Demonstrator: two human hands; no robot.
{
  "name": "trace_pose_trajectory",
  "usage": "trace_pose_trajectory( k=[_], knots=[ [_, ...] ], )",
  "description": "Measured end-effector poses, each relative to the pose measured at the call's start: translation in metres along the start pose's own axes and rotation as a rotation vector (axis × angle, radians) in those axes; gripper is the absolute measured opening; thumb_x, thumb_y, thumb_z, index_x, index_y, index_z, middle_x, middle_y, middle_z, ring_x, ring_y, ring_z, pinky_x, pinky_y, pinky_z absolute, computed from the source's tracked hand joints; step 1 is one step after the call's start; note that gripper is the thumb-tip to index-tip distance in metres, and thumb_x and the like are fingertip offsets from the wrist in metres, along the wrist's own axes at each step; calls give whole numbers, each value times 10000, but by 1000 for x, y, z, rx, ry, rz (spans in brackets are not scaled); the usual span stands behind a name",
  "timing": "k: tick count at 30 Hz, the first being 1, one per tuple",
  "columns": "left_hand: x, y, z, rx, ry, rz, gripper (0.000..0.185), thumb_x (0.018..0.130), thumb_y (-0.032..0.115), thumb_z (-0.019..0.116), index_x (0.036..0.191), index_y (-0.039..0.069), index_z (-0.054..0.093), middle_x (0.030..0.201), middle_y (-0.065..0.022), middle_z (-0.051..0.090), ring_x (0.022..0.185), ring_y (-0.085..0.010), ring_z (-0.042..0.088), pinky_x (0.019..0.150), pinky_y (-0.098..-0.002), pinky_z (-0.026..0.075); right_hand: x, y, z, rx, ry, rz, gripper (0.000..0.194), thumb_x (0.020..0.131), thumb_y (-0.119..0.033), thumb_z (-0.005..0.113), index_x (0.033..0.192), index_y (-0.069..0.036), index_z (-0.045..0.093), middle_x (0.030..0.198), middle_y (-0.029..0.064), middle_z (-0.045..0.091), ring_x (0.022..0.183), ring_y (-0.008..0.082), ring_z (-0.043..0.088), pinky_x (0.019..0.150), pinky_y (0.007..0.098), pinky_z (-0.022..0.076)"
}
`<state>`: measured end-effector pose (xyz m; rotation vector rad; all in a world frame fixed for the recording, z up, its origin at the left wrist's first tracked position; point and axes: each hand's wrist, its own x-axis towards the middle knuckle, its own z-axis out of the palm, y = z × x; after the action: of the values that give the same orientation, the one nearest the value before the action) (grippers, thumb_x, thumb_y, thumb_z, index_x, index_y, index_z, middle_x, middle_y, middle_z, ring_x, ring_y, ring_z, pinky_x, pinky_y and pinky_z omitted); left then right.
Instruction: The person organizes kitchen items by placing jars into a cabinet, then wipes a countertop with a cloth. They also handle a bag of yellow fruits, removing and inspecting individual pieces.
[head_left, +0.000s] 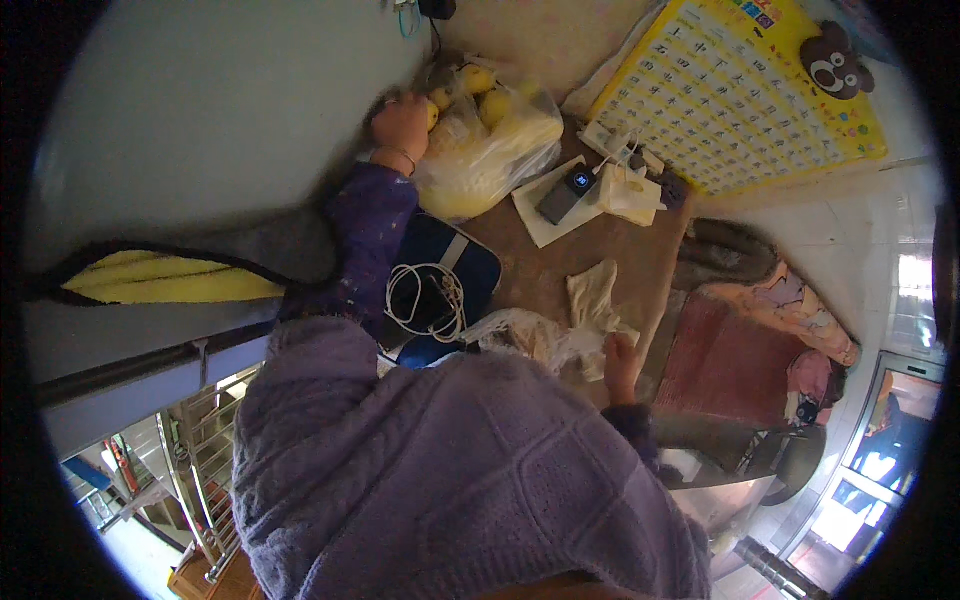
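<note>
My left hand (403, 129) is at the left edge of a clear plastic bag (480, 176) of yellow fruit (478, 79); whether its fingers grip the bag or a fruit is not plain. My right hand (621, 358), its fingers curled, is beside a cream cloth (594, 294) and a crumpled clear plastic bag (536, 334) near the table's front; its hold cannot be made out. Between the hands, a coiled white cable (401, 326) rests on a dark blue case (480, 262).
Farther back on the brown-covered table (555, 262) are a power bank with a lit display (568, 193), a tissue box (630, 196) and a power strip (600, 139). A yellow character chart (720, 97) leans by the wall. At the right stands a seat with a reddish cushion (724, 356).
</note>
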<state>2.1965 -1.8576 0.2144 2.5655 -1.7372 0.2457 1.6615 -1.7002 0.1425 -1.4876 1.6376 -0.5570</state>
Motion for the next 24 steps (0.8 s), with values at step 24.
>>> trace_pose_trajectory(
  k=[24],
  knots=[
    [-142, 47, -177, -2034, 201, 95, 533, 713, 146, 799, 1172, 17, 561, 1163, -108, 598, 1036, -225, 615, 942, -369, 490, 8, -20, 24, -124, -86, -72, 256, 961, -223, 587, 1087, -7, 641, 965, 159, 686, 875, 255, 656, 764, 398, 512]
  ],
)
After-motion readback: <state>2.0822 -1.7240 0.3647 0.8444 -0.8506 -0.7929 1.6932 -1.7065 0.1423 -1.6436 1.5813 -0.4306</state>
